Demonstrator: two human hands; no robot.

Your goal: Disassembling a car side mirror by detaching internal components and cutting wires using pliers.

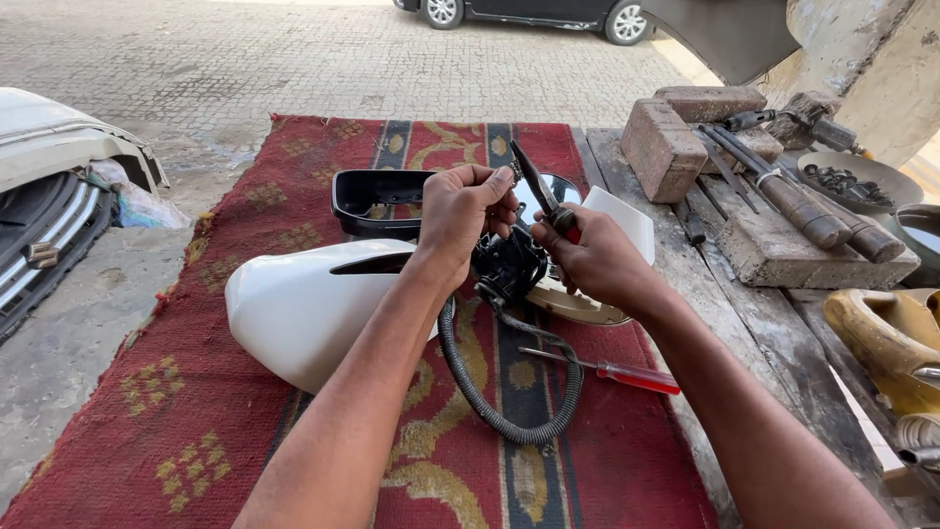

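Observation:
Over a red patterned rug point(147, 411), my left hand point(460, 211) grips the top of a black mirror mechanism point(507, 269). A ribbed black cable point(490, 411) loops down from it onto the rug. My right hand point(597, 260) holds red-handled pliers point(543, 196), jaws pointing up and left beside my left fingers. A white car mirror cover point(304, 304) lies under my left forearm. A black mirror frame point(377, 201) sits behind my left hand, and a white mirror base point(622, 220) lies behind my right hand. A red-handled screwdriver point(612, 370) rests on the rug.
To the right, a wooden bench point(774, 323) carries bricks point(666, 147), hammers point(793, 196), a metal dish of small parts point(857, 181) and a yellow part point(881, 338). A white car bumper point(59, 186) lies on the paved ground at left. A dark car point(529, 12) is parked far back.

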